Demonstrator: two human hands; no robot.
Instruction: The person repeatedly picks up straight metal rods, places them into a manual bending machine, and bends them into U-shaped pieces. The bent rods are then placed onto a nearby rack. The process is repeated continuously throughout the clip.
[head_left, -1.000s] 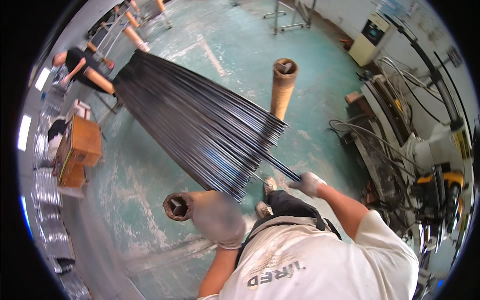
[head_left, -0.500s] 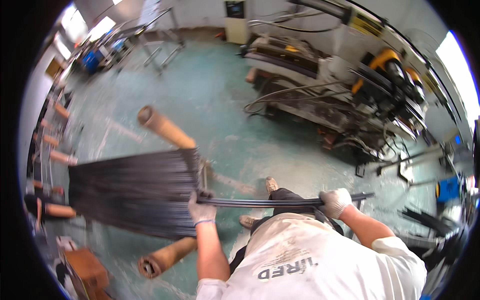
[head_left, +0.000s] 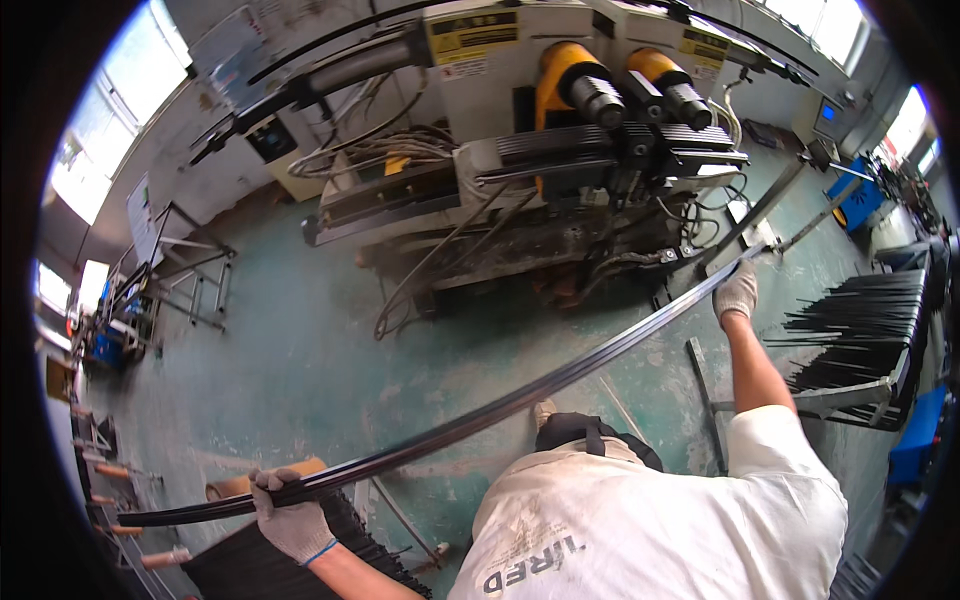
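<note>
A long dark metal rod carried across the workshop in both gloved hands.

The left hand has its fingers wrapped round the rod near one end, just above a stack of dark rods. The right hand grips it near the other end, beside the big grey machine. The rod spans the green floor between them, sagging slightly.

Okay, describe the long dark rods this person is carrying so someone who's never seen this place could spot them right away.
Start at the big grey machine with two orange motors at the top of the view. On the green floor before it, a slim bundle of long black rods runs diagonally, left hand low, right hand high. Unlike the stacked rods on the right rack, it hangs in the air, held in both gloved grips.
</note>
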